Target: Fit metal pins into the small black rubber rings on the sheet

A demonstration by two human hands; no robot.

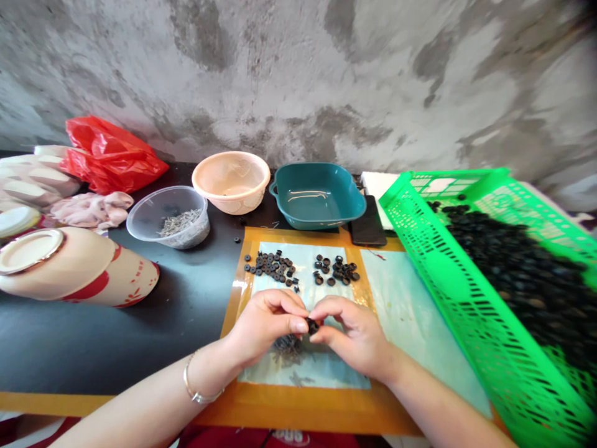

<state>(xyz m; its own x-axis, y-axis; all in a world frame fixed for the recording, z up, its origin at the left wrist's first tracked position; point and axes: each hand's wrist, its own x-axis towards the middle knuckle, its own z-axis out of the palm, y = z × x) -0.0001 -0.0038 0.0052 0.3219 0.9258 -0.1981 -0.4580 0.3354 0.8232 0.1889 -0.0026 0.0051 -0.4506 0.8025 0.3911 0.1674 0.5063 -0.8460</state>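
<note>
Between the fingertips of both hands is a small round black part (312, 325), partly covered by the fingers. My left hand (268, 323) pinches it from the left with thumb and forefinger. From the other side my right hand (354, 333) grips it the same way. Under my left hand lies a small heap of dark metal pins (286, 348), half hidden. Beyond the hands, flat black rings (275, 266) are spread on the pale blue mat (261, 373), and a group of black caps (342, 271) sits to their right.
A green plastic basket (448, 298) full of black parts (522, 267) stands at the right. Along the wall are a teal basin (317, 193), a peach bowl (231, 183) and a clear tub (144, 214) with metal pins (180, 223). A flask (93, 267) lies at left near a red bag (112, 152); a black phone (367, 223) rests beside the basin.
</note>
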